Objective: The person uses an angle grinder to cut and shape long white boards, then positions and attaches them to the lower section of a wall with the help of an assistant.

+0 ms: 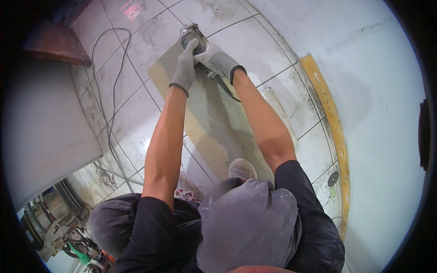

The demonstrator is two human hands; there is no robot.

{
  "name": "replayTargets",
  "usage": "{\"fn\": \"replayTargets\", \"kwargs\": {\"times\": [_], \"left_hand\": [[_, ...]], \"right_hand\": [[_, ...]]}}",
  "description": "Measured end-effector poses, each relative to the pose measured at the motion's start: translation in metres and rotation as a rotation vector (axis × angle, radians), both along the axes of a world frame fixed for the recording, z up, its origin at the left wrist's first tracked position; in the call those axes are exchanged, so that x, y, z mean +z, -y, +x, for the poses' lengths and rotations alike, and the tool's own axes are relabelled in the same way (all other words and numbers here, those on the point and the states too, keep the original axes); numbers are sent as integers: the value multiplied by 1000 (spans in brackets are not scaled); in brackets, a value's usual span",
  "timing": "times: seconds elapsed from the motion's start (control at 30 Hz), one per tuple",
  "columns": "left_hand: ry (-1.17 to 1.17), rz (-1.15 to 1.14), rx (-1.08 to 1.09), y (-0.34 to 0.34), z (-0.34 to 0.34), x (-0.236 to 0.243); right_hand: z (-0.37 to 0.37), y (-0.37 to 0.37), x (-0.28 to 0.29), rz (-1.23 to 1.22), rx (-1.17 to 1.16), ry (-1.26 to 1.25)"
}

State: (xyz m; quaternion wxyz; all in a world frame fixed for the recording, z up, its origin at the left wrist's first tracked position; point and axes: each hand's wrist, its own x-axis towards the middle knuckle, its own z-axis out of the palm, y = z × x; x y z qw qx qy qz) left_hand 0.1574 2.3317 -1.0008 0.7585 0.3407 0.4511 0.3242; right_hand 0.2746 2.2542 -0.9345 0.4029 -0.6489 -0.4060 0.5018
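Note:
Both my hands wear light grey knit gloves and are wrapped round an angle grinder (191,36) at the far end of a long slab (218,132). My left hand (185,61) closes on the tool's left side, its thumb up near the metal head. My right hand (213,57) grips it from the right, just beside the left. The tool's rear end and its black cord (226,88) come out below my gloves. The slab is greenish grey with tan patches, lying flat on the floor. Which part of the tool touches the slab is hidden.
One of my shoes (242,169) rests on the slab's near end. A dark cable (112,91) loops over white floor tiles (132,98) at left. A round dark disc (333,179) lies by the yellow wall strip (334,123). Cluttered tools (77,245) stand lower left.

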Motion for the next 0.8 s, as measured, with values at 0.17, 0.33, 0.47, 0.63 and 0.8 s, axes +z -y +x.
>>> {"fn": "replayTargets", "kwargs": {"times": [0.17,0.33,0.47,0.63,0.8], "left_hand": [[-10,-17,-41,8,8,1],[-25,-32,20,29,7,12],[-20,-26,30,35,4,10],[-36,-51,57,51,10,12],[-50,-61,51,62,4,15]], "right_hand": [[13,0,-23,-70,16,84],[12,11,-25,-1,6,149],[7,25,-6,-27,52,92],[8,41,-10,32,-4,52],[6,49,1,-95,46,120]]}}
